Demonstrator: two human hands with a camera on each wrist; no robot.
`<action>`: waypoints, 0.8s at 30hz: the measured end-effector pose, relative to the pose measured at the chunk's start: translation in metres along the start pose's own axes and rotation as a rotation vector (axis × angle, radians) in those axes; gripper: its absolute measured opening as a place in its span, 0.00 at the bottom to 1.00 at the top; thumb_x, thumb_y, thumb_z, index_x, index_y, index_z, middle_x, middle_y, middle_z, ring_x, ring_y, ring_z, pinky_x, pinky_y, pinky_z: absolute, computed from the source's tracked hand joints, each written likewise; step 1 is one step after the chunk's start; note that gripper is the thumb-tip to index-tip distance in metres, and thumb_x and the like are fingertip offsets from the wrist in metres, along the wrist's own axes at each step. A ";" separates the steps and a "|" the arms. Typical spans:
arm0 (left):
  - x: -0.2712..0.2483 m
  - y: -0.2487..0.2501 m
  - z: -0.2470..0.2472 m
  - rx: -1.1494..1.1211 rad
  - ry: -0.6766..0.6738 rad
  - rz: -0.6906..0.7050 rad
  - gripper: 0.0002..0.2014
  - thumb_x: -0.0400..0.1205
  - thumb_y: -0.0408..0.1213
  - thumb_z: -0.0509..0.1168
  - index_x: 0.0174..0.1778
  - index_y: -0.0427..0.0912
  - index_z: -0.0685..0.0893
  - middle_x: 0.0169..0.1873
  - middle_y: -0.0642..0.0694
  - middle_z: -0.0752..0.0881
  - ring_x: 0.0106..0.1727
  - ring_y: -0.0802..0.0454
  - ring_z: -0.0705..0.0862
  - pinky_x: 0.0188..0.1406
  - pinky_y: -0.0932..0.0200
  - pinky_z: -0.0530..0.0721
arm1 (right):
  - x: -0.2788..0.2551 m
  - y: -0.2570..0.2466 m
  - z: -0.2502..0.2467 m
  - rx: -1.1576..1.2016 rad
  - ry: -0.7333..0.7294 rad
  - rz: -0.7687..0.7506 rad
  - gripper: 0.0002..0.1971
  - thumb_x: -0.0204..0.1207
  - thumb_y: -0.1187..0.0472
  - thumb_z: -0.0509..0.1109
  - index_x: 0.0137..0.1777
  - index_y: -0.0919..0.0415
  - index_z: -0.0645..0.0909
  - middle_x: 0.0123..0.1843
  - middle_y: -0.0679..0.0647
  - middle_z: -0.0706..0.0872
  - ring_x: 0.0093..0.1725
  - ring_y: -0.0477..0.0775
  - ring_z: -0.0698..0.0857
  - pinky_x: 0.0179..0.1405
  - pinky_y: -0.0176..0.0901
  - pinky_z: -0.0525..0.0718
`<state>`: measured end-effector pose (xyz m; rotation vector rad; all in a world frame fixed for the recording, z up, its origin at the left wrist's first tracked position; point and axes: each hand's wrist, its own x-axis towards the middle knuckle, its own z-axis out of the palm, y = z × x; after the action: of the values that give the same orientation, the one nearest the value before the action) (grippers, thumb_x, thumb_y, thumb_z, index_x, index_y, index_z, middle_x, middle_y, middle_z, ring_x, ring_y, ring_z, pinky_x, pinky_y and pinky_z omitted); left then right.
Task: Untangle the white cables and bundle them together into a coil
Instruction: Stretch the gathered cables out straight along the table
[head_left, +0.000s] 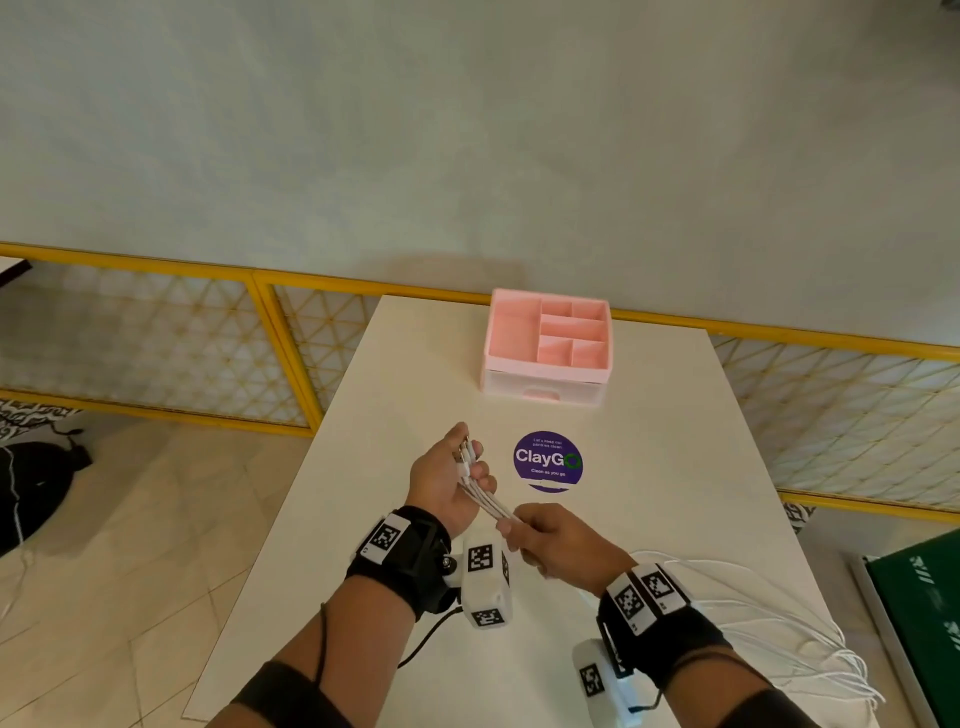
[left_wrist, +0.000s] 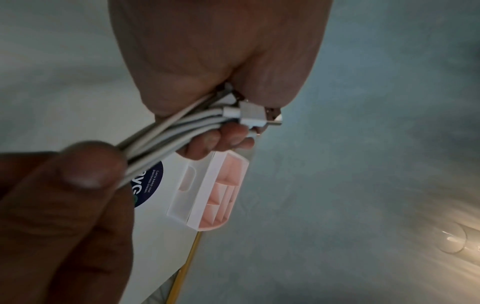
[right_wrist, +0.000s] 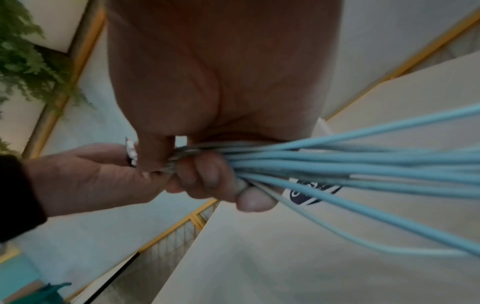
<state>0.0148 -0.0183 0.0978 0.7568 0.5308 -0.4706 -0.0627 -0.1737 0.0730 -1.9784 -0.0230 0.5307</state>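
Several white cables (head_left: 493, 506) run as one straight bundle between my hands above the white table (head_left: 395, 364). My left hand (head_left: 457, 478) grips the plug ends, whose connectors (left_wrist: 250, 116) stick out past its fingers. My right hand (head_left: 540, 540) grips the same bundle a short way behind, fingers curled round it (right_wrist: 205, 170). Behind the right hand the cables (right_wrist: 363, 162) fan out, and their loose lengths (head_left: 779, 629) lie in long loops at the table's near right edge.
A pink and white desk organizer (head_left: 546, 345) stands at the table's far end. A round purple sticker (head_left: 548, 460) lies on the table just beyond my hands. A yellow mesh railing (head_left: 291, 343) runs behind the table, and a green board (head_left: 924, 613) sits at right.
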 end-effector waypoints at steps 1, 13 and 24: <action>0.000 -0.001 0.000 -0.005 -0.019 0.012 0.09 0.86 0.42 0.67 0.42 0.44 0.78 0.30 0.48 0.77 0.19 0.54 0.70 0.23 0.59 0.72 | 0.000 -0.001 -0.003 -0.040 0.013 0.001 0.19 0.83 0.40 0.64 0.37 0.52 0.79 0.29 0.46 0.75 0.25 0.42 0.72 0.31 0.36 0.73; -0.005 0.000 0.006 0.030 -0.015 0.155 0.04 0.84 0.31 0.69 0.45 0.39 0.80 0.33 0.44 0.77 0.24 0.52 0.73 0.24 0.58 0.76 | -0.007 -0.006 -0.007 -0.416 0.101 -0.101 0.22 0.86 0.38 0.54 0.43 0.55 0.74 0.32 0.47 0.78 0.32 0.47 0.76 0.37 0.50 0.76; -0.009 0.020 -0.004 1.144 -0.263 0.725 0.11 0.88 0.33 0.62 0.60 0.47 0.87 0.61 0.48 0.88 0.64 0.51 0.85 0.71 0.49 0.80 | -0.020 -0.042 -0.050 -0.387 -0.118 0.168 0.21 0.86 0.43 0.59 0.37 0.56 0.76 0.29 0.49 0.77 0.24 0.47 0.72 0.29 0.41 0.71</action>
<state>0.0184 -0.0009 0.1112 1.8534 -0.3482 -0.1421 -0.0530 -0.2023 0.1346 -2.3360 -0.0355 0.7994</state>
